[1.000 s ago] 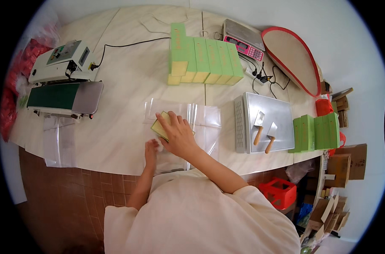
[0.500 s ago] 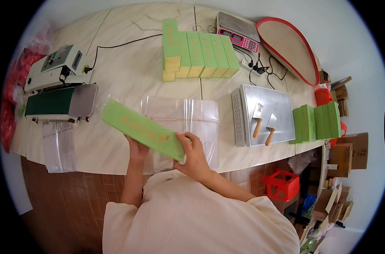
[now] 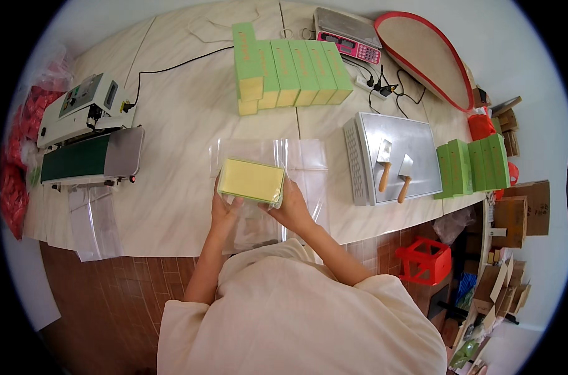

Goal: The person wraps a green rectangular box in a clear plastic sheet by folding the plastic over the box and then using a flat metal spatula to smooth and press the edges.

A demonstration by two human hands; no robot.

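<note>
Between both hands, above the near part of the table, I hold a green box [image 3: 252, 180] with its pale yellow end turned up toward me. Clear plastic film wraps around it and shows at its lower edge. My left hand [image 3: 224, 209] grips the left side, and my right hand [image 3: 292, 205] grips the right side near the lower corner. Under the box lie flat clear plastic bags [image 3: 306, 161] on the marbled table [image 3: 177, 125]. Farther back stands a row of green boxes with yellow ends [image 3: 302, 74], one raised at its left.
A sealing machine with a green belt [image 3: 87, 156] stands left, plastic bags [image 3: 95, 219] hanging below. At right are a metal-topped unit [image 3: 415, 144] with two wooden-handled scrapers, more green boxes [image 3: 471, 165], a pink-panelled scale [image 3: 349, 47], a red-rimmed tray [image 3: 421, 56] and a red stool [image 3: 426, 261].
The box has turned from lying slantwise with its long printed face up to showing its yellow end. My left hand has come round to its left side; both hands still hold it.
</note>
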